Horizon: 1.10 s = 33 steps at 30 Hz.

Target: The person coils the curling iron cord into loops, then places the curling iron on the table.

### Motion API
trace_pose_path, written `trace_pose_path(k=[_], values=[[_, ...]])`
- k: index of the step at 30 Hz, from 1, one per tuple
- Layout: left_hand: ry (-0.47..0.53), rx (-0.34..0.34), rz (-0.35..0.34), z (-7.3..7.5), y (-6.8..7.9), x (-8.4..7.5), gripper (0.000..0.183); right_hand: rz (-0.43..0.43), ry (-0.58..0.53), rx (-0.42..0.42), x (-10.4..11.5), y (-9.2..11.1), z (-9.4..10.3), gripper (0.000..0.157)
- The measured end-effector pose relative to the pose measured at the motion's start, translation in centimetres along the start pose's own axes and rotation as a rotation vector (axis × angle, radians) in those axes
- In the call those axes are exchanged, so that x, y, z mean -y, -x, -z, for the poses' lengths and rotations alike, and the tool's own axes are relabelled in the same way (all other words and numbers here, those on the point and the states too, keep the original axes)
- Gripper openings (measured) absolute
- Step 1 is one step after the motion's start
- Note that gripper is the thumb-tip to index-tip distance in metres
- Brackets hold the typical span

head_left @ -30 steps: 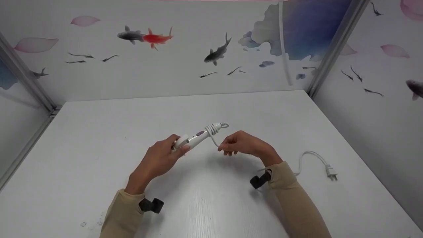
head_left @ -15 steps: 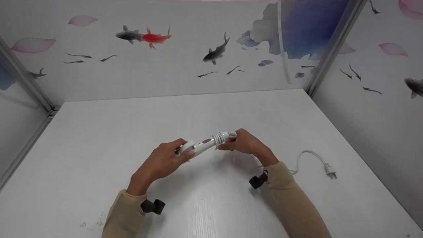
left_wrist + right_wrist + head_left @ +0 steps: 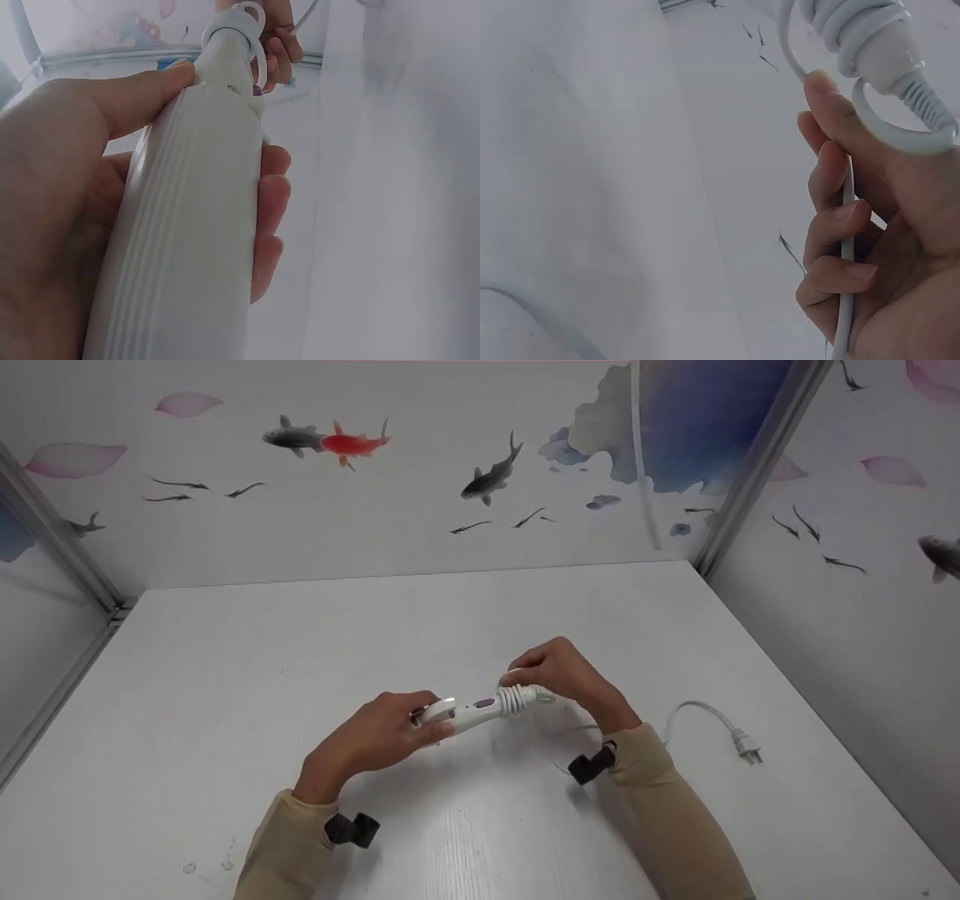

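Note:
My left hand (image 3: 379, 733) grips a white hair iron (image 3: 472, 712) by its broad body, which is ribbed along one side in the left wrist view. A purple button (image 3: 485, 703) shows on its slim handle. Several turns of white cord (image 3: 513, 700) are wound round the handle's end, beside a spring-like strain relief (image 3: 925, 99). Close to the coils, my right hand (image 3: 561, 671) pinches the cord between thumb and forefinger. In the right wrist view its other fingers curl round the trailing length of cord (image 3: 847, 247).
The cord's free end runs over the white table (image 3: 300, 645) to a two-pin plug (image 3: 748, 745) at the right. Walls printed with fish stand behind and beside the table. Each wrist carries a small black camera, such as the left wrist camera (image 3: 352, 830).
My right hand has circled from the near side of the handle, under its end, to the far side, carrying the cord round. My left hand and the hair iron have shifted slightly right and nearer.

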<state>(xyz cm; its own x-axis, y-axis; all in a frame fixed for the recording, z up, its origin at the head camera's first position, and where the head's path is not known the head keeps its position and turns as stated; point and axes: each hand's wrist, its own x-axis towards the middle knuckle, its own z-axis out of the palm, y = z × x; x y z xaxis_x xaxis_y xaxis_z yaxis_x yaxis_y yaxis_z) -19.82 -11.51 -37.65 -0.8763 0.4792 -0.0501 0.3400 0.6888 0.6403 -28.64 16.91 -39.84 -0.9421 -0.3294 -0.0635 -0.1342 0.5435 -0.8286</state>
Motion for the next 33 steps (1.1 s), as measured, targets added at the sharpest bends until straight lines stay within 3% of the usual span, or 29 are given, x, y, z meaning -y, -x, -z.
trace_pose_path(k=[8,17,27,33], values=[[-0.018,0.002,0.0,-0.3,-0.2,0.2,0.03,0.096,0.031,-0.008,2.0,1.2,-0.4,0.014],[-0.037,-0.089,0.094,-0.2,-0.5,0.3,0.032,0.136,0.074,-0.019,4.6,2.5,-0.4,0.021],[-0.026,-0.175,0.178,0.1,-0.5,0.1,0.039,0.211,0.082,0.011,5.2,2.8,-0.8,0.022],[-0.038,-0.255,0.196,0.6,-0.1,0.2,0.04,0.225,0.026,0.081,5.2,3.0,-1.0,0.026]])
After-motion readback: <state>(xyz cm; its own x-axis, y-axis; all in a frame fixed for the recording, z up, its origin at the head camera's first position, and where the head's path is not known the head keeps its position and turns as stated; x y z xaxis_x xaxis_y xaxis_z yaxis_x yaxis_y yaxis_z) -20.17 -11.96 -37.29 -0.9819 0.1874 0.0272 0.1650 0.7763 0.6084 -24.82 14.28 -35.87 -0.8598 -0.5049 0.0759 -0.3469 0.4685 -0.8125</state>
